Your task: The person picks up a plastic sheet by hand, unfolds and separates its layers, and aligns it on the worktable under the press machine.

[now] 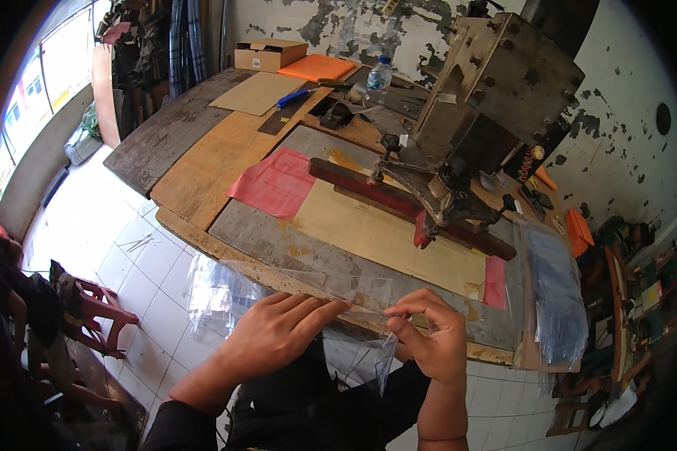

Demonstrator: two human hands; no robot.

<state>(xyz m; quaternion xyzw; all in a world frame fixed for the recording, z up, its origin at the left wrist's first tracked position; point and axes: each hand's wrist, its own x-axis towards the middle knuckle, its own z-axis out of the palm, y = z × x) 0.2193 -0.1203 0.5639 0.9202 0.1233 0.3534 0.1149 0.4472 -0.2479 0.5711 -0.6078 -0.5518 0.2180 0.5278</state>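
Observation:
At the near edge of the worktable, a thin clear plastic sheet [370, 359] is stretched between my hands, and part of it hangs down over my lap. My right hand [435, 338] pinches the sheet's edge between thumb and forefinger. My left hand [278, 331] is closed on the sheet, its index finger reaching toward the right fingertips; its thumb is hidden. More clear plastic sheets [212, 297] lie in a pile beside my left hand, overhanging the table edge. Beyond both hands, a long cream board [368, 229] rests on pink sheeting [274, 180].
A heavy press [496, 83] with a red bar [353, 180] stands over the board. Bluish clear plastic sheets [553, 289] are stacked at right. Toward the back are a water bottle [379, 79], a blue-handled tool [293, 98], orange sheets [317, 68] and a cardboard box [269, 55]. A red stool [105, 316] stands left.

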